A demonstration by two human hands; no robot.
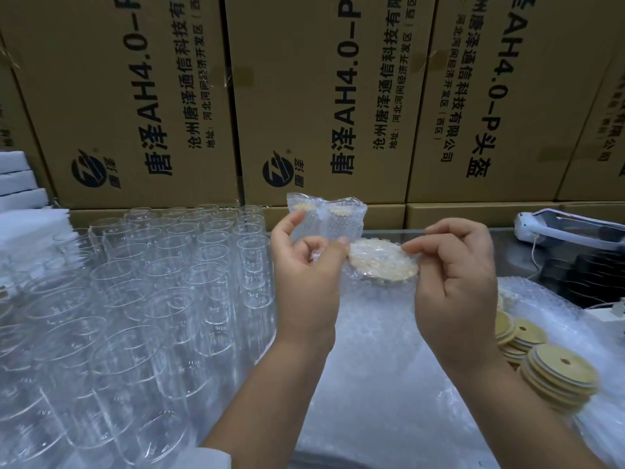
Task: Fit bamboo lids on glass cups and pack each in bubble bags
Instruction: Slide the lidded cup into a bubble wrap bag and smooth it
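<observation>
- Now the left hand [306, 265] and right hand [453, 269] lift the bagged cup [382, 260] over the bubble bags [378, 350], lid end toward the camera, probably to close the mouth.
- Thumb and fingertips on each side pinch the wrap at the lid's rim; the cup sits between both hands.
- Bare glass cups [135, 299] wait left, spare bamboo lids [558, 370] right.

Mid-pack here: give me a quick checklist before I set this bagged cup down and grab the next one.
1. Round bamboo lid on the clear glass cup inside the translucent bubble bag: ok, lid shows through the bag top.
2. Bag mouth closed over the lid: cannot tell.
3. Left hand and right hand grip on the bag's edges: ok, pinched on both sides.
4. Empty clear glass cups on hand: ok, many upright at left.
5. Loose bamboo lids with centre holes: ok, stacked at right.
</observation>
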